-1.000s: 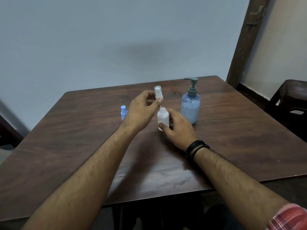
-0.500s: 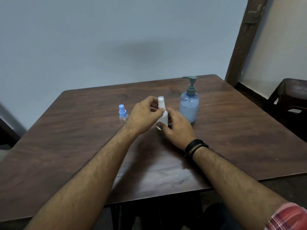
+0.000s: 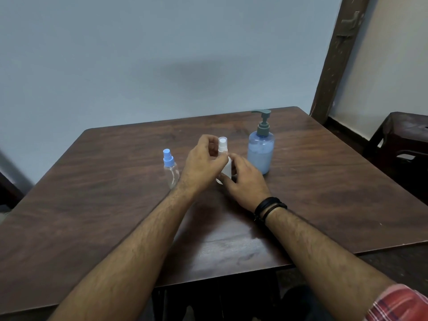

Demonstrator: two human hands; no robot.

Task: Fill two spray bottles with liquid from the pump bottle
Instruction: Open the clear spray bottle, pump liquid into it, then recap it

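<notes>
1. Since a second ago, my left hand [image 3: 203,165] has brought the white spray cap down from the air onto the white spray bottle [image 3: 225,166]; half a second back it was already seated there.
2. That left hand's fingers curl round the cap and pinch it at the bottle's neck.
3. My right hand [image 3: 245,181] grips the body of the white spray bottle, thumb at the base, holding it upright on the table [image 3: 92,205] near the middle.
4. This bottle is opaque white with a clear-looking cap tip; I cannot tell what is in it.
5. At nine o'clock of it stands the clear spray bottle [image 3: 171,169] with a blue cap; I cannot make out any liquid inside.
6. At two o'clock, just beside my right hand, the pump bottle [image 3: 260,151] stands upright, grey pump on top, pale blue liquid filling most of it.
</notes>
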